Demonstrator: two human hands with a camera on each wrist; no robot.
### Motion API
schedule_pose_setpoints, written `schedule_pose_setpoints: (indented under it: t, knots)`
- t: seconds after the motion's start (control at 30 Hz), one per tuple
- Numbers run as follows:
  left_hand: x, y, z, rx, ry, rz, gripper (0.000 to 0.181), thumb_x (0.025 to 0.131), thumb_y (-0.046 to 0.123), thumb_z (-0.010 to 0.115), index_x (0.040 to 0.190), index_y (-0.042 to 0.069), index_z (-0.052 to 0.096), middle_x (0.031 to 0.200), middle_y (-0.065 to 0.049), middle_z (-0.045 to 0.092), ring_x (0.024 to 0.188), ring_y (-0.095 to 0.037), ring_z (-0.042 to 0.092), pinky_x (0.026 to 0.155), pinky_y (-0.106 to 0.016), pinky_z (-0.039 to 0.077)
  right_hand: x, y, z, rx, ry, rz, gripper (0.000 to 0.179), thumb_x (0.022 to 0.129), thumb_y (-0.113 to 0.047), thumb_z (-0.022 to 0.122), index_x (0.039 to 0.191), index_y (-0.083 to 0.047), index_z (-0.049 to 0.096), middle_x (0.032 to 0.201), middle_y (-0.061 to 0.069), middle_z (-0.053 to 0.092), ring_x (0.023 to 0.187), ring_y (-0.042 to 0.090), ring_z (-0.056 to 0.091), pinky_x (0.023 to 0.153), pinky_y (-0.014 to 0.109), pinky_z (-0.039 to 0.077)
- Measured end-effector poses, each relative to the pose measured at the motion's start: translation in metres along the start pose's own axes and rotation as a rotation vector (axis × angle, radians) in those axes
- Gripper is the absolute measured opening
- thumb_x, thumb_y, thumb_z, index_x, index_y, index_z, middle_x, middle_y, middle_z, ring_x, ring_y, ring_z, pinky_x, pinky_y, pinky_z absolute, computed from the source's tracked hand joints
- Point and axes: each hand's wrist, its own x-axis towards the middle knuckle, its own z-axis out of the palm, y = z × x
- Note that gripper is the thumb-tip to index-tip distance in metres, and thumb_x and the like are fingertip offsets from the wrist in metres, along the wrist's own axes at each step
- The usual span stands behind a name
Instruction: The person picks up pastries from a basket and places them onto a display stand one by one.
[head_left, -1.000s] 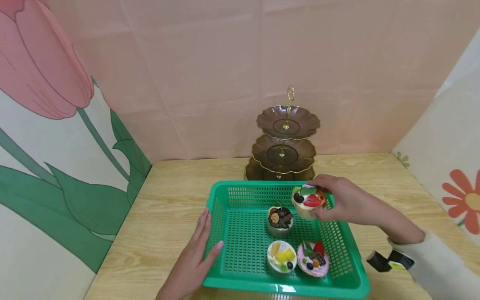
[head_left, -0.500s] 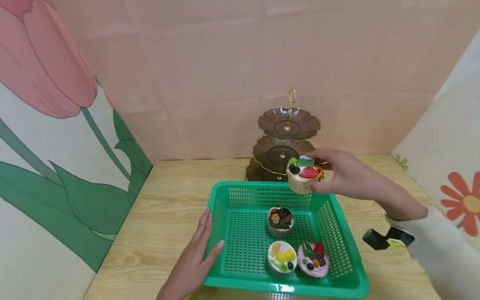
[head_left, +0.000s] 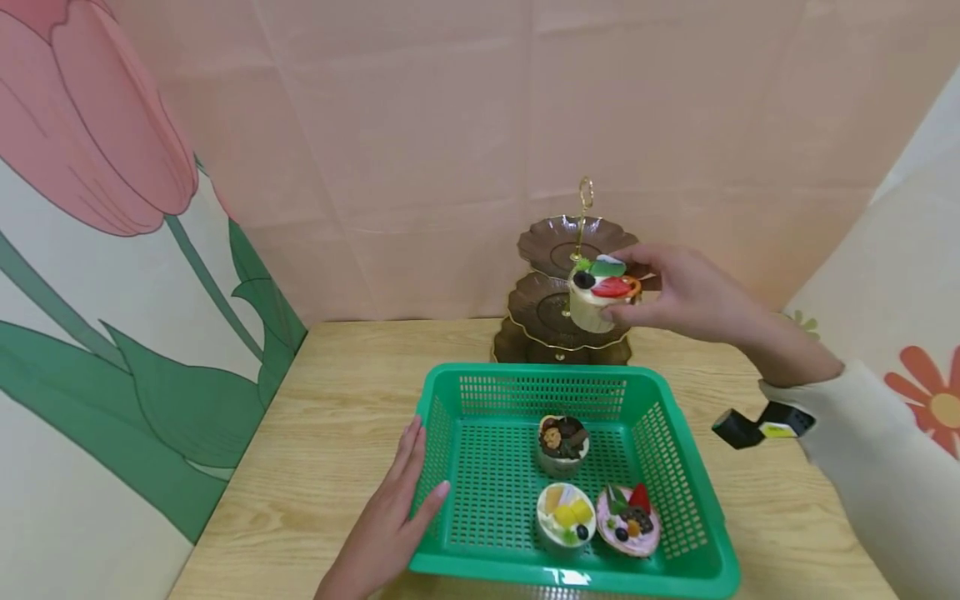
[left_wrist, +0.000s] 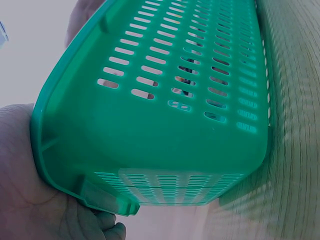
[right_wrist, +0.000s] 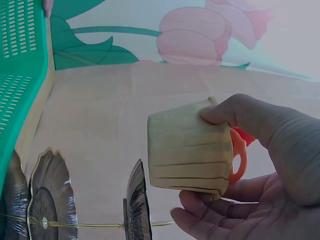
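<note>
My right hand (head_left: 678, 292) pinches a cupcake (head_left: 592, 304) between thumb and fingers, in front of the tiered stand's upper plates. White cream, a strawberry slice, dark berries and a green leaf top it; its pale ribbed side (right_wrist: 187, 150) shows in the right wrist view. My left hand (head_left: 382, 517) rests with straightened fingers against the left rim of a green plastic basket (head_left: 686, 467). In the basket sit a chocolate-topped cupcake (head_left: 562, 442), a yellow-fruit cupcake (head_left: 565, 515) and a pink-cream cupcake (head_left: 628, 525). The brown three-tier stand (head_left: 542, 312) is partly hidden by the held cupcake.
The stand is directly behind the basket on the wooden table (head_left: 352, 392), its lowest plate partly hidden by the basket. A pink backdrop (head_left: 405, 208) rises behind, with flower-printed panels at either side.
My right hand has lifted the strawberry-topped cupcake up from the basket to the height of the stand's upper plates. The left hand and the other cupcakes stay in place.
</note>
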Motion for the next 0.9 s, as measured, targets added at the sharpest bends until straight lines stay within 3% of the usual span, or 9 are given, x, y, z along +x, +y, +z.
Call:
schedule_pose_setpoints:
  t: [0.23, 0.53, 0.67, 0.77, 0.9]
  knots:
    - [0.001, 0.001, 0.0, -0.016, -0.005, 0.001, 0.078, 0.105, 0.06, 0.039, 0.164, 0.018, 0.009, 0.17, 0.008, -0.003, 0.154, -0.015, 0.004, 0.12, -0.055, 0.022, 0.017, 0.0, -0.004, 0.047, 0.041, 0.055, 0.047, 0.082, -0.01, 0.084, 0.123, 0.004, 0.067, 0.108, 0.017, 0.07, 0.093, 0.028, 0.067, 0.067, 0.017, 0.053]
    - [0.0, 0.001, 0.001, -0.015, 0.008, -0.001, 0.078, 0.105, 0.059, 0.039, 0.164, 0.018, 0.009, 0.169, 0.013, -0.005, 0.154, -0.015, 0.004, 0.119, -0.054, 0.022, 0.037, 0.003, -0.005, 0.093, 0.063, 0.123, 0.057, 0.085, -0.013, 0.083, 0.131, 0.005, 0.056, 0.117, 0.021, 0.066, 0.102, 0.031, 0.063, 0.073, 0.012, 0.049]
    - [-0.001, 0.002, 0.001, -0.021, 0.01, 0.0, 0.078, 0.105, 0.059, 0.04, 0.164, 0.018, 0.009, 0.17, 0.01, -0.004, 0.154, -0.015, 0.005, 0.119, -0.055, 0.023, 0.045, 0.006, -0.004, 0.115, 0.072, 0.175, 0.077, 0.086, -0.019, 0.083, 0.146, 0.003, 0.041, 0.122, 0.023, 0.062, 0.104, 0.032, 0.062, 0.073, 0.014, 0.049]
    - [-0.002, 0.002, 0.0, -0.028, 0.004, -0.003, 0.078, 0.105, 0.059, 0.04, 0.164, 0.019, 0.009, 0.17, 0.011, -0.004, 0.154, -0.015, 0.005, 0.12, -0.055, 0.022, 0.049, 0.008, -0.005, 0.128, 0.082, 0.224, 0.098, 0.086, -0.026, 0.083, 0.158, -0.003, 0.021, 0.127, 0.023, 0.059, 0.107, 0.032, 0.06, 0.076, 0.018, 0.048]
    - [-0.002, 0.002, 0.001, -0.028, 0.003, -0.003, 0.077, 0.105, 0.058, 0.04, 0.164, 0.019, 0.009, 0.17, 0.009, -0.003, 0.154, -0.015, 0.004, 0.12, -0.055, 0.022, 0.054, 0.012, -0.004, 0.171, 0.083, 0.258, 0.114, 0.085, -0.028, 0.084, 0.162, -0.009, 0.003, 0.129, 0.023, 0.056, 0.112, 0.032, 0.058, 0.078, 0.021, 0.05]
